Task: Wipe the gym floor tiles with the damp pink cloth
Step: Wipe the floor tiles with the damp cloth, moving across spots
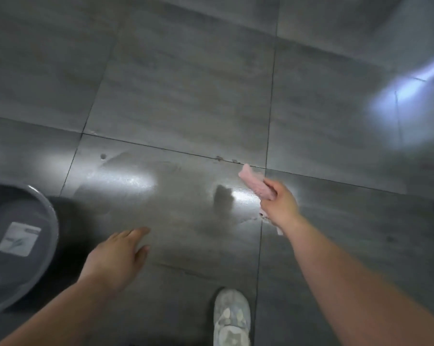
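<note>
Large grey floor tiles (181, 96) fill the view, with a wet, shiny patch (141, 186) on the near middle tile. My right hand (279, 204) is shut on a folded pink cloth (254, 182), held above the floor near a tile joint; one end sticks out past my fingers, and a bit hangs below my palm. My left hand (116, 258) hovers low over the wet tile, fingers spread, holding nothing.
A grey plastic basin (46, 211) holding water, with a label on its bottom, stands at the left edge beside my left arm. My light-coloured shoe (232, 318) rests on the floor at the bottom centre. Bright light reflections lie on the tiles at right.
</note>
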